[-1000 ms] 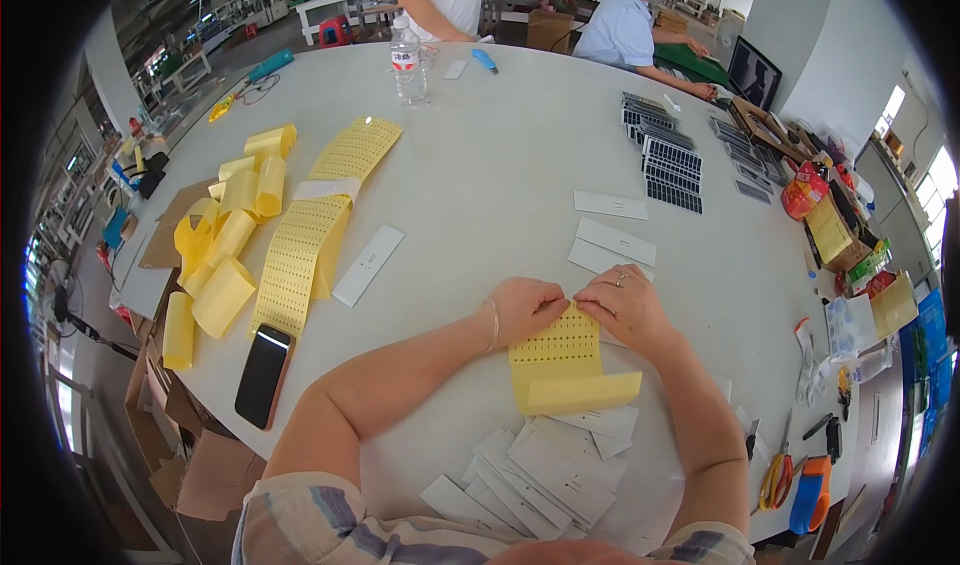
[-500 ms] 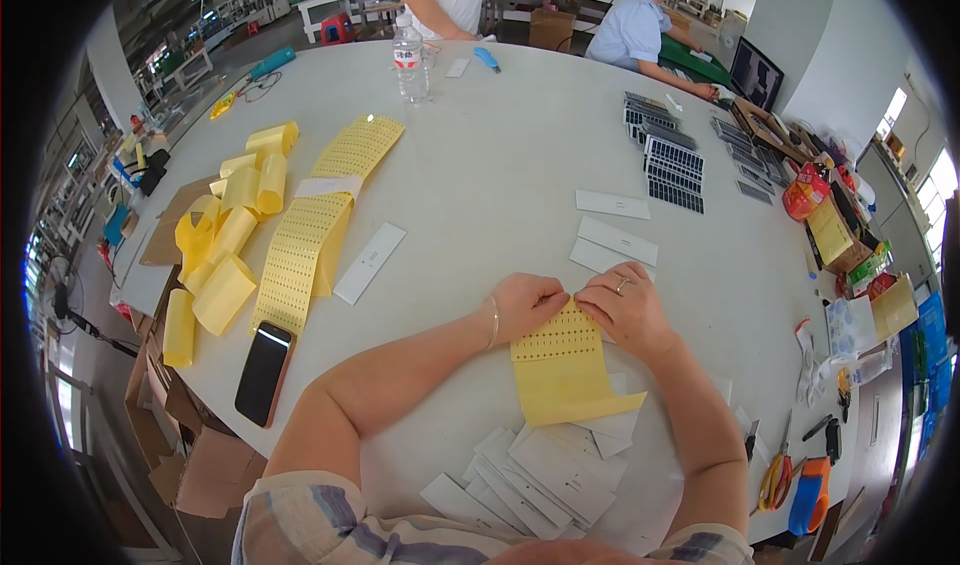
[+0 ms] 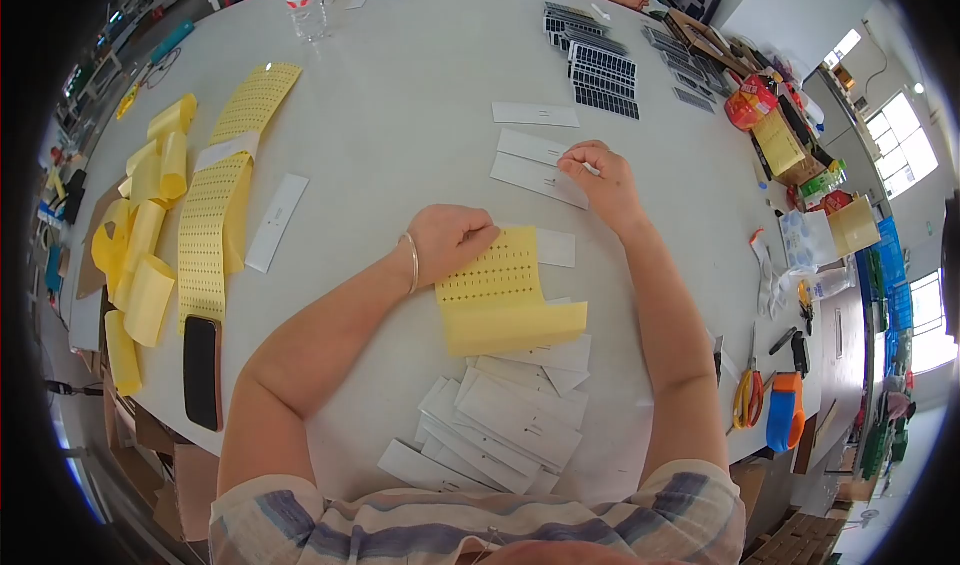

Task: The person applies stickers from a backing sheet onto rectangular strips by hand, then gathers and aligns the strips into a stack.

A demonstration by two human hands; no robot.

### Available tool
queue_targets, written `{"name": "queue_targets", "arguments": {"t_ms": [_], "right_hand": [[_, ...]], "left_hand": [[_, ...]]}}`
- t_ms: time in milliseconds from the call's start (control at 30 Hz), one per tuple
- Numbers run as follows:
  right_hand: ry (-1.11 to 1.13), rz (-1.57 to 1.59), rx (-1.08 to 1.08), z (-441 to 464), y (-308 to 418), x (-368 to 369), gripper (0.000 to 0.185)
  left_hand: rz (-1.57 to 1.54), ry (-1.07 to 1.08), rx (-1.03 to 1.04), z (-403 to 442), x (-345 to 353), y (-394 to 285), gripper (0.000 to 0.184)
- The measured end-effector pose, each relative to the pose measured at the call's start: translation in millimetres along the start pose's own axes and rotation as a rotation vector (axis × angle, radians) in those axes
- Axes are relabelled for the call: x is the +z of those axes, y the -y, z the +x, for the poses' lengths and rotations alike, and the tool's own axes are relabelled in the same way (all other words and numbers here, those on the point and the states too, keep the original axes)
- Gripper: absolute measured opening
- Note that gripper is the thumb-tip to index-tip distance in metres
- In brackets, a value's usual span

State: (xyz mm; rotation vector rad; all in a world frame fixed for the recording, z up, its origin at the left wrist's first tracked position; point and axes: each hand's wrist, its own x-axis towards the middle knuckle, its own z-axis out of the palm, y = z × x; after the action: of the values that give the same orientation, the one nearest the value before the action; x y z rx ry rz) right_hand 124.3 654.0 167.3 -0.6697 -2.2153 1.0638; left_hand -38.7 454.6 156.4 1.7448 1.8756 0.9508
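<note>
My left hand (image 3: 452, 242) is closed on the upper left part of a yellow label sheet (image 3: 492, 283), which has rows of small dark marks and a plain, curled lower end. Higher and to the right, my right hand (image 3: 603, 182) is pinched at the right end of two white cards (image 3: 530, 172). Anything between its fingertips is too small to make out. Beyond them lies a separate white strip (image 3: 535, 115). Another white card (image 3: 556, 249) shows partly beside the sheet. Below the sheet, a loose pile of white cards (image 3: 520, 410) spreads toward my body.
On the left are a long marked yellow sheet (image 3: 212, 220), curled yellow pieces (image 3: 145, 230) and a phone (image 3: 203, 375). A bottle (image 3: 303, 5) and dark printed panels (image 3: 605, 73) stand farther back. Scissors (image 3: 747, 400) and a blue-orange tool (image 3: 785, 415) lie right.
My right hand has left the yellow label sheet and moved up and right to the white cards. My left hand stays on the sheet. The head view has tilted down and shifted.
</note>
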Motion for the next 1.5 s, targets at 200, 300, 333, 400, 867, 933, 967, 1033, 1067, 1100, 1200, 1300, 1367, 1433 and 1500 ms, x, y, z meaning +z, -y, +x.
{"name": "queue_targets", "arguments": {"t_ms": [200, 300, 333, 400, 867, 933, 967, 1033, 1067, 1100, 1200, 1300, 1367, 1433, 1500], "right_hand": [[0.059, -0.171, 0.033, 8.5, -1.0, 14.7, 0.011], [0.049, -0.543, -0.127, 2.3, -6.7, 24.2, 0.01], [0.047, -0.544, -0.122, 1.4, -7.3, 23.6, 0.01], [0.044, -0.386, -0.055, 2.0, -3.6, 22.2, 0.013], [0.292, -0.144, -0.375, -28.1, 39.3, 27.4, 0.01], [0.271, -0.232, -0.523, -28.7, 38.9, 30.0, 0.009], [0.253, -0.27, -0.59, -28.7, 39.7, 30.9, 0.008], [0.236, -0.312, -0.659, -28.1, 42.3, 31.6, 0.008], [0.21, -0.371, -0.778, -28.2, 44.1, 31.9, 0.009], [0.183, -0.429, -0.897, -28.3, 45.1, 32.0, 0.009], [0.11, -0.345, -0.811, -24.4, 41.9, 32.1, 0.009], [-0.004, -0.024, -0.317, 4.5, 8.1, 16.3, 0.009], [-0.017, -0.085, -0.179, 24.7, -10.3, 2.3, 0.011], [-0.029, -0.138, -0.039, 38.5, -25.9, 0.1, 0.014], [0.009, -0.24, -0.023, 46.6, -34.1, 2.5, 0.015]], "left_hand": [[0.042, 0.009, 0.049, -0.3, 1.9, 1.8, 0.026], [0.039, 0.008, 0.056, 0.5, 3.2, 3.0, 0.026], [0.046, 0.013, 0.051, 0.5, 3.2, 3.4, 0.026], [0.034, 0.006, 0.066, 0.3, 3.3, 3.4, 0.022], [0.001, -0.094, 0.059, -1.9, 3.5, 3.5, 0.018], [0.025, -0.037, -0.017, -1.3, 0.6, 0.5, 0.022], [0.024, -0.038, -0.017, -1.3, 0.7, 0.9, 0.022], [0.029, -0.039, -0.037, -0.5, 1.7, 2.4, 0.022], [0.028, -0.04, -0.036, 0.1, 2.4, 3.2, 0.022], [-0.007, -0.07, -0.016, 0.3, 3.2, 4.3, 0.021], [-0.049, -0.099, -0.01, 0.3, 3.7, 4.7, 0.02], [-0.02, -0.057, -0.04, 1.1, 1.4, 3.5, 0.021], [0.02, -0.013, -0.057, 2.2, 0.6, 3.5, 0.022], [0.015, 0.006, -0.038, 2.1, 0.7, 5.6, 0.023], [0.018, 0.011, -0.044, 1.7, 0.4, 5.8, 0.023]]}}
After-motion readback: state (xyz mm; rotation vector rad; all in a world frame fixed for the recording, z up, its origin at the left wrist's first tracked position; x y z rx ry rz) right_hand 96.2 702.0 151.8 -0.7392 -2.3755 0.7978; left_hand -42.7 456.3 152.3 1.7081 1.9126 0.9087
